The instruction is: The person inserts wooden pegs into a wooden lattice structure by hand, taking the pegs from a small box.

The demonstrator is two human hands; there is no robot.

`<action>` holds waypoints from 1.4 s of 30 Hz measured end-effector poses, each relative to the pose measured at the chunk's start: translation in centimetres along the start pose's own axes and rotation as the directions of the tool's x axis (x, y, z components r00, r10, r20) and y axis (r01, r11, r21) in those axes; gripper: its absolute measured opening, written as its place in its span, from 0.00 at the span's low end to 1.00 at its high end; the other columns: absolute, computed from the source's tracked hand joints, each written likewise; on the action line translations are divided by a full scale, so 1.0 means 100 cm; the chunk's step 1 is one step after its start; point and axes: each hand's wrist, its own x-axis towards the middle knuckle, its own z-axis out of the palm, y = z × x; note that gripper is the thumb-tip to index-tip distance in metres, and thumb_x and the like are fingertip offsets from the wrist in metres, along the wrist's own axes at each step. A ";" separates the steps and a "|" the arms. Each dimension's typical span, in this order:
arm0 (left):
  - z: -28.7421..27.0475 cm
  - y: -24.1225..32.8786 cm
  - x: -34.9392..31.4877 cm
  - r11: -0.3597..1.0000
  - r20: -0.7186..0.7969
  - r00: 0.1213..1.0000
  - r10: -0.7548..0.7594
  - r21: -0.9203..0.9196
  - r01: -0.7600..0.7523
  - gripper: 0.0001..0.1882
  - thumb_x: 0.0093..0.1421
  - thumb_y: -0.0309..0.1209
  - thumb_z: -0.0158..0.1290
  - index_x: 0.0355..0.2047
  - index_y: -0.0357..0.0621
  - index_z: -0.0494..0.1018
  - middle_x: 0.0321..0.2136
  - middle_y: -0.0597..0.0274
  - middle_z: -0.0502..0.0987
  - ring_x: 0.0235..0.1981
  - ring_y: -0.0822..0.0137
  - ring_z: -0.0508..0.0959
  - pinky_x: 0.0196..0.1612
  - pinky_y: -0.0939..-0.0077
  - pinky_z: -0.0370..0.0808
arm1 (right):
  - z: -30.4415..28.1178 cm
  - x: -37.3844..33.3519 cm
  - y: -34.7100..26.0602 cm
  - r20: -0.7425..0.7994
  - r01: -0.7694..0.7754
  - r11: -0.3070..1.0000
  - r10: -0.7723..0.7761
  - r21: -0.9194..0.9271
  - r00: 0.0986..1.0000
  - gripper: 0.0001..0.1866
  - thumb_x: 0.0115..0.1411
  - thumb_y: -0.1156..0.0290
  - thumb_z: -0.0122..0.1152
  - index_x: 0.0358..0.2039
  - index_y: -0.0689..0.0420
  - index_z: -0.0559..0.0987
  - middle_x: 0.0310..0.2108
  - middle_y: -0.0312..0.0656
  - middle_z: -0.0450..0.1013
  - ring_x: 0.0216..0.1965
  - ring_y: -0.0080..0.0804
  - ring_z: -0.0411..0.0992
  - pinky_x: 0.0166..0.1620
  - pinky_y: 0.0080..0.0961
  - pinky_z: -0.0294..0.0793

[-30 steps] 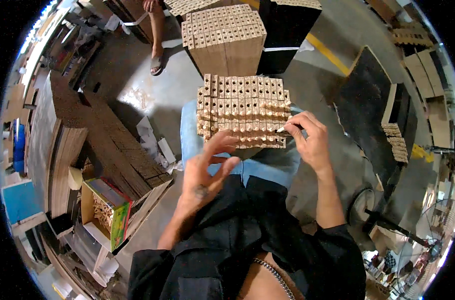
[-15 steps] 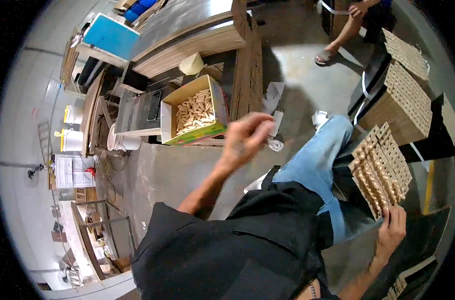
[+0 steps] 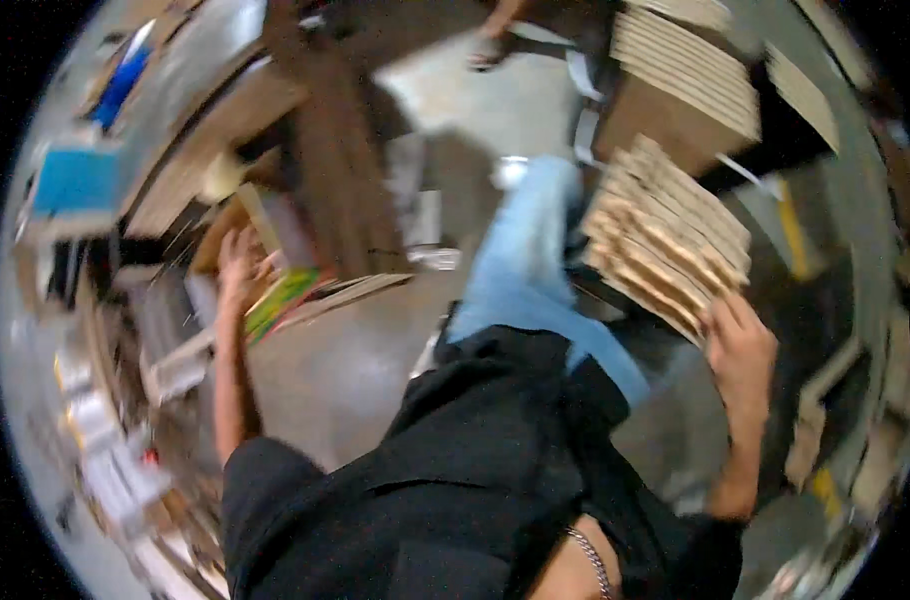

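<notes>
My left hand (image 3: 237, 265) reaches into an open cardboard box (image 3: 285, 298) with a green and yellow side. The hand is smeared by motion, and its fingers cannot be read clearly. The hand and the blur hide most of the wooden dowels in the box. On the right stands a stack of pale strips with holes (image 3: 665, 235), with rows of dowels sticking up along its left part. My right hand (image 3: 740, 340) is at the stack's lower right corner, fingers curled in against the end of the rows. Whatever is between those fingertips is too blurred to name.
More bundled strips (image 3: 685, 75) with white straps stand beyond the stack. Another person's foot (image 3: 487, 52) in a sandal is at the top. Stacked boards (image 3: 225, 125) lie on the far left, near a blue panel (image 3: 75, 180). Paper scraps (image 3: 427, 215) lie on the floor.
My left hand has moved left, from above the floor into the box of dowels. The whole view has swung to the right. My right hand stays at the corner of the stack.
</notes>
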 end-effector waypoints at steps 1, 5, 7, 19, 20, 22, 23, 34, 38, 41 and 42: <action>0.004 0.002 0.001 0.998 0.015 0.999 -0.044 -0.036 0.044 0.26 0.60 0.45 0.59 0.55 0.45 0.72 0.55 0.45 0.70 0.54 0.50 0.72 0.58 0.61 0.69 | 0.000 0.007 -0.007 -0.080 0.048 0.998 -0.044 0.049 0.996 0.06 0.57 0.71 0.62 0.36 0.55 0.79 0.41 0.41 0.76 0.38 0.43 0.76 0.38 0.38 0.78; 0.002 0.007 0.013 0.981 0.075 0.984 -0.164 -0.090 0.170 0.25 0.60 0.42 0.57 0.54 0.44 0.72 0.53 0.47 0.71 0.51 0.53 0.72 0.55 0.63 0.70 | 0.001 0.012 -0.010 -0.082 0.058 0.998 -0.057 0.012 0.995 0.06 0.57 0.67 0.64 0.32 0.55 0.78 0.35 0.38 0.75 0.38 0.36 0.77 0.37 0.32 0.79; -0.006 0.009 0.021 0.976 0.085 0.978 -0.193 -0.086 0.200 0.24 0.60 0.41 0.57 0.54 0.43 0.72 0.52 0.48 0.72 0.50 0.55 0.73 0.54 0.64 0.70 | -0.006 0.009 -0.005 -0.029 0.004 0.998 -0.002 0.062 1.000 0.07 0.57 0.67 0.64 0.31 0.54 0.78 0.33 0.38 0.75 0.37 0.36 0.77 0.36 0.32 0.79; -0.014 0.029 0.086 0.974 0.121 0.972 -0.200 -0.083 0.210 0.21 0.61 0.35 0.54 0.53 0.41 0.73 0.47 0.54 0.75 0.42 0.63 0.74 0.44 0.70 0.72 | 0.003 -0.044 -0.011 -0.392 -0.200 0.896 0.363 0.397 0.845 0.06 0.58 0.67 0.66 0.34 0.54 0.82 0.30 0.37 0.78 0.27 0.39 0.77 0.30 0.32 0.77; -0.019 0.025 0.088 0.969 0.106 0.970 -0.221 -0.092 0.231 0.20 0.61 0.34 0.53 0.53 0.41 0.73 0.46 0.54 0.76 0.42 0.64 0.74 0.44 0.71 0.72 | 0.005 -0.049 -0.010 -0.411 -0.203 0.893 0.374 0.401 0.832 0.06 0.59 0.67 0.65 0.33 0.55 0.82 0.29 0.38 0.78 0.26 0.39 0.76 0.29 0.31 0.76; -0.024 0.032 0.098 0.959 0.087 0.967 -0.240 -0.132 0.250 0.20 0.62 0.33 0.53 0.53 0.40 0.73 0.45 0.55 0.76 0.40 0.66 0.75 0.42 0.72 0.72 | 0.014 -0.061 -0.006 -0.432 -0.224 0.886 0.402 0.406 0.807 0.06 0.59 0.66 0.65 0.31 0.54 0.82 0.27 0.38 0.76 0.25 0.39 0.76 0.28 0.33 0.76; -0.032 0.032 0.100 0.953 0.069 0.966 -0.251 -0.159 0.259 0.20 0.62 0.33 0.52 0.53 0.40 0.73 0.45 0.56 0.76 0.40 0.66 0.75 0.41 0.72 0.72 | 0.018 -0.064 -0.006 -0.445 -0.227 0.875 0.422 0.427 0.790 0.06 0.59 0.65 0.64 0.29 0.53 0.81 0.25 0.38 0.75 0.24 0.40 0.75 0.27 0.34 0.75; -0.164 0.178 0.061 0.352 0.099 0.964 -0.246 -0.918 0.185 0.17 0.63 0.27 0.49 0.52 0.38 0.73 0.40 0.61 0.79 0.33 0.74 0.76 0.33 0.78 0.73 | 0.028 -0.085 -0.029 -0.345 -0.296 0.628 0.693 0.720 0.633 0.08 0.62 0.67 0.64 0.38 0.56 0.82 0.32 0.42 0.80 0.30 0.37 0.80 0.34 0.29 0.78; -0.162 0.336 0.030 0.358 0.571 0.754 0.323 -0.812 0.462 0.17 0.63 0.25 0.48 0.52 0.37 0.73 0.38 0.63 0.81 0.30 0.77 0.77 0.30 0.80 0.74 | 0.008 -0.062 -0.074 -0.191 0.001 0.363 0.488 0.932 0.852 0.10 0.60 0.69 0.67 0.41 0.58 0.83 0.35 0.40 0.78 0.35 0.30 0.78 0.38 0.28 0.78; -0.145 0.445 0.013 0.162 0.086 0.466 0.880 -0.979 -0.126 0.24 0.59 0.17 0.55 0.57 0.34 0.69 0.39 0.62 0.79 0.34 0.71 0.76 0.37 0.76 0.73 | 0.007 -0.063 -0.088 -0.244 0.054 0.433 0.396 0.900 0.885 0.12 0.57 0.70 0.70 0.41 0.58 0.83 0.36 0.41 0.77 0.37 0.33 0.77 0.40 0.28 0.77; -0.162 0.466 0.016 0.482 0.416 0.353 0.838 -0.868 -0.122 0.25 0.59 0.17 0.54 0.58 0.34 0.68 0.38 0.60 0.79 0.34 0.70 0.77 0.35 0.72 0.73 | 0.007 -0.065 -0.088 -0.258 0.026 0.500 0.399 0.865 0.880 0.13 0.55 0.71 0.71 0.42 0.58 0.83 0.37 0.42 0.77 0.38 0.34 0.77 0.40 0.28 0.77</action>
